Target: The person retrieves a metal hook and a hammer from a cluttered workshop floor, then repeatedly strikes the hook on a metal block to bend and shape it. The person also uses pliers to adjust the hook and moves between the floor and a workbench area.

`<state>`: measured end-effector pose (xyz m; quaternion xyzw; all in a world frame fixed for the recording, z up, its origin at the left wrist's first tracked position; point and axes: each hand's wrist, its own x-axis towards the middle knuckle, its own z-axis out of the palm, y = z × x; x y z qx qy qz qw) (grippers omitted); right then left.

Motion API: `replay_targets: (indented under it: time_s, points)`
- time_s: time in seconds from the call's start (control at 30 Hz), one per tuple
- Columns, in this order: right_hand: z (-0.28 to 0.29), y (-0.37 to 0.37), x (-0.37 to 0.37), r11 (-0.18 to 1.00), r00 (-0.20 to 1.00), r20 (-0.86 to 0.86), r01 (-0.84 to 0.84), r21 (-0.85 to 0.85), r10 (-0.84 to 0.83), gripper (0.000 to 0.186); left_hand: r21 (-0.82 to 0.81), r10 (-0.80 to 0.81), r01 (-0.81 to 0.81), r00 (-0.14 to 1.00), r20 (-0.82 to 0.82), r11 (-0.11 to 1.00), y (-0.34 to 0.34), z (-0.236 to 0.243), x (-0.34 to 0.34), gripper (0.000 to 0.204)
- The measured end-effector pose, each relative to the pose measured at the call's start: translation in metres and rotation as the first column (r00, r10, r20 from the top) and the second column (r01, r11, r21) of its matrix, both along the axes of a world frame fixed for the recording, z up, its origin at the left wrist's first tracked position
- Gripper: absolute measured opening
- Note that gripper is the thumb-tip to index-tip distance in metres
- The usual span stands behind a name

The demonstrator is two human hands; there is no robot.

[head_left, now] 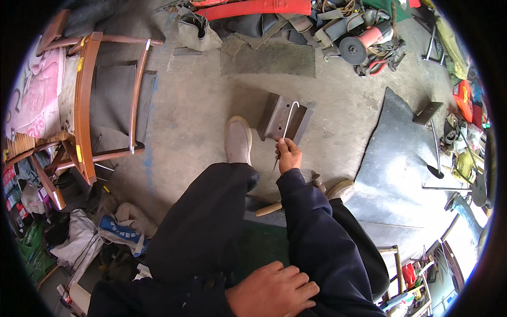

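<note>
My right hand (289,154) is closed on a thin pale metal rod (288,119) with a hooked upper end, held over a steel channel piece (272,116) with holes, on the concrete floor. My left hand (272,290) is at the lower middle by my lap, fingers loosely bent and apart, holding nothing. A hammer (268,209) lies beyond my right forearm, partly hidden by it, near my right shoe (343,190). My left shoe (237,137) is beside the channel piece.
Wooden chairs (84,105) stand at left, above piled bags (79,243). An angle grinder (364,39), pliers (377,66) and scrap rubber pieces (269,58) lie at the back. A dark sheet (388,153) covers the floor at right, with tools and clutter along its edge.
</note>
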<state>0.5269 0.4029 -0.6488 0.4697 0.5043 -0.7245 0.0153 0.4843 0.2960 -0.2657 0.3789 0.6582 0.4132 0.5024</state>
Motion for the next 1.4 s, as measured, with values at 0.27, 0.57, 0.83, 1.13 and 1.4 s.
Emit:
replay_targets:
  time_s: [0.27,0.57,0.83,1.13,1.4]
  points:
    - [0.094,0.052,0.017,0.988,0.989,0.01,-0.149,-0.045,0.15,0.023,-0.016,-0.003,0.004,1.0,0.031,1.0,0.007,-0.005,0.011,0.03]
    - [0.269,0.1,0.069,0.969,0.974,-0.121,-0.169,0.182,0.192,0.019,-0.135,0.164,-0.203,0.953,-0.255,0.97,0.014,-0.043,-0.008,0.024]
    - [0.34,0.111,0.118,0.996,0.988,-0.134,-0.07,0.051,0.076,0.028,-0.512,0.159,-0.431,0.857,-0.49,0.743,0.021,-0.215,-0.106,0.044]
    - [0.323,0.13,0.128,0.989,0.995,0.005,-0.094,-0.115,0.095,0.036,-0.494,0.146,-0.444,0.835,-0.53,0.747,0.072,-0.326,-0.137,0.071]
    - [0.325,0.149,0.133,0.986,0.992,0.083,-0.086,-0.141,0.099,0.032,-0.668,-0.452,-0.032,0.712,-0.537,0.743,0.122,-0.348,-0.183,0.046]
